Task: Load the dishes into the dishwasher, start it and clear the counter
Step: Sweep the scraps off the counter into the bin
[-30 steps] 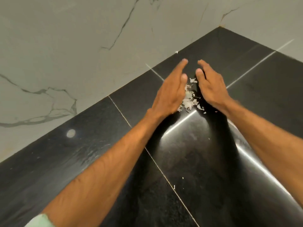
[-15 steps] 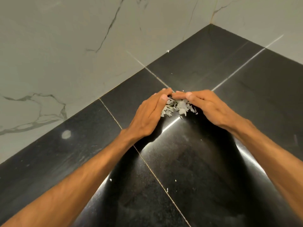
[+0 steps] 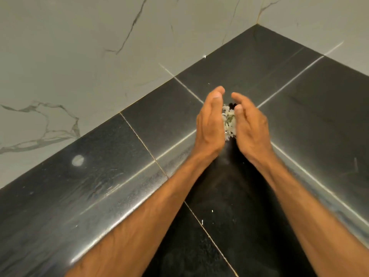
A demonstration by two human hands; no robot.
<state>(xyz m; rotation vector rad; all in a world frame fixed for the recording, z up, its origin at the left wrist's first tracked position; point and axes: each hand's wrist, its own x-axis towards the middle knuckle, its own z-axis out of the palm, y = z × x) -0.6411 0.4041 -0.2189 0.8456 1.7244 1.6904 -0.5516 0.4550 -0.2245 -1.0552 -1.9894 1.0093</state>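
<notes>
A small heap of white and pale green food scraps [image 3: 229, 121] is squeezed between my two hands above the black stone counter [image 3: 311, 108]. My left hand [image 3: 209, 124] stands on edge with nearly straight fingers and presses the heap from the left. Facing it, my right hand [image 3: 252, 127] presses from the right, its fingers gently curved. Fingertips of the two hands are a little apart at the top. Most of the heap is hidden between the palms. No dishes or dishwasher are in view.
A grey marble-veined wall [image 3: 83, 56] runs along the back of the counter and meets a second wall at the far right corner. A few white crumbs [image 3: 202, 221] lie near a tile joint. A pale round mark [image 3: 77, 160] shows at the left.
The hands swept the scattered scraps together on the counter, then turned upright, palms facing, and now hold the gathered heap between them.
</notes>
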